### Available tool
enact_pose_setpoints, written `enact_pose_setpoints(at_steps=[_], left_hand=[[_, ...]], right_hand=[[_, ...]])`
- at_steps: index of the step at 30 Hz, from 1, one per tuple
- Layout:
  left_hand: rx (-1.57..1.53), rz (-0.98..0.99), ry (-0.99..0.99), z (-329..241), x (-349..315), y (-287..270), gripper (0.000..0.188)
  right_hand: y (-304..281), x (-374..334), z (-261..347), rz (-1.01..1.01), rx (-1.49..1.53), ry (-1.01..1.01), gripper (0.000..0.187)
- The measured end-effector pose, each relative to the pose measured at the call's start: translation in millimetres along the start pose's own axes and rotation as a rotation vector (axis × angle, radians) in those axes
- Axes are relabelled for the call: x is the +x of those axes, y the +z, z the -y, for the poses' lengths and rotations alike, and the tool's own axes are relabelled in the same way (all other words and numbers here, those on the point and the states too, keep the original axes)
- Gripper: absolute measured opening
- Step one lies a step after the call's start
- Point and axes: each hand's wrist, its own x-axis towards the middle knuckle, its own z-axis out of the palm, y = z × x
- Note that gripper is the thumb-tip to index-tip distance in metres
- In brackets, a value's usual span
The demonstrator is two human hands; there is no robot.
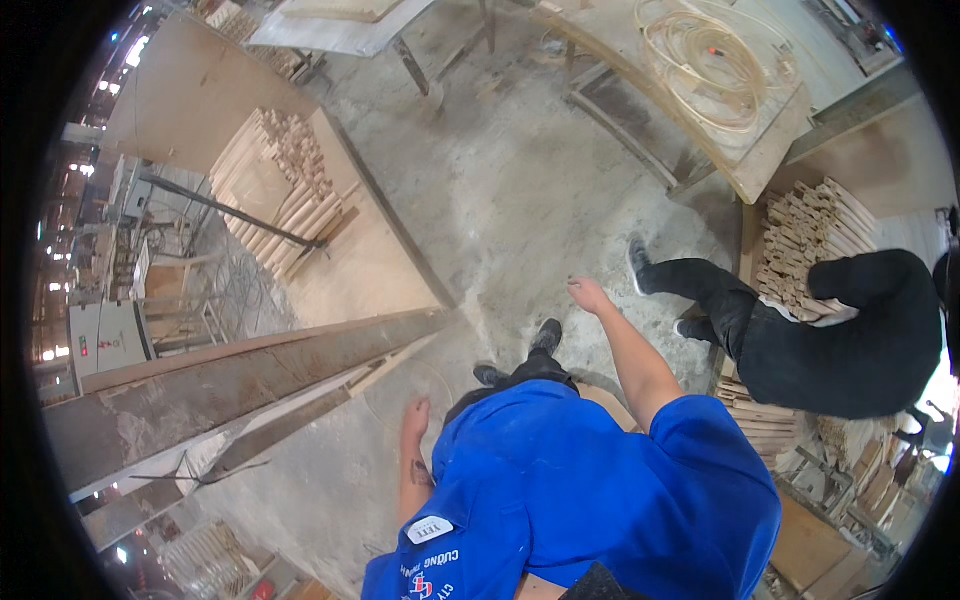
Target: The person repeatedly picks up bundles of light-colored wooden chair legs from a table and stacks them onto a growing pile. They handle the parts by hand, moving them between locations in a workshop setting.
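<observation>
My right hand (588, 294) swings out in front of me over the concrete floor, its fingers loosely curled and no object visible in it. Lower on the left, my left hand (416, 413) hangs by my side with the fingers folded in, also holding nothing I can see. Neither hand touches anything. Nearest to the left hand is a long metal beam (250, 385) with worn paint. My dark shoes (545, 337) are on the floor between the hands, one ahead of the other.
On the left, turned wooden sticks (290, 190) are piled on a plywood board (375, 265). A person in black (830, 345) bends over stacked wood pieces (810, 240) at right. A coiled clear hose (705, 65) lies on a table at upper right. Another table (345, 30) stands ahead.
</observation>
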Motion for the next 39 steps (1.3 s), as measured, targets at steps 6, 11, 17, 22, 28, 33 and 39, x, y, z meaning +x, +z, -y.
enact_pose_setpoints(at_steps=[6, 11, 17, 22, 28, 33, 39], left_hand=[[0.038, 0.064, 0.128, 29.6, -8.6, -22.5, 0.047], [-0.123, 0.07, 0.133, 54.7, 0.7, -43.8, 0.048], [-0.09, 0.118, 0.19, 83.2, 17.8, -65.7, 0.047], [-0.106, 0.221, 0.208, 105.8, 30.3, -75.0, 0.045], [-0.077, 0.183, 0.196, 127.1, 36.5, -83.9, 0.043], [-0.165, 0.151, 0.229, 134.7, 44.9, -91.8, 0.037], [-0.282, -0.032, 0.106, 114.7, 31.0, -81.1, 0.039]], right_hand=[[31.0, -9.4, 54.3, -0.075, 0.007, -0.138, 0.042], [95.9, -59.8, 51.2, 0.179, -0.283, -0.12, 0.041], [145.4, -116.5, 66.1, 0.254, -0.284, -0.063, 0.041], [115.2, -128.5, 89.0, 0.172, -0.343, -0.003, 0.043], [103.1, -126.1, 118.0, 0.038, -0.259, -0.02, 0.044], [127.4, -118.1, 127.4, 0.099, -0.265, -0.079, 0.043], [122.0, -81.0, 129.1, 0.274, -0.418, -0.17, 0.044]])
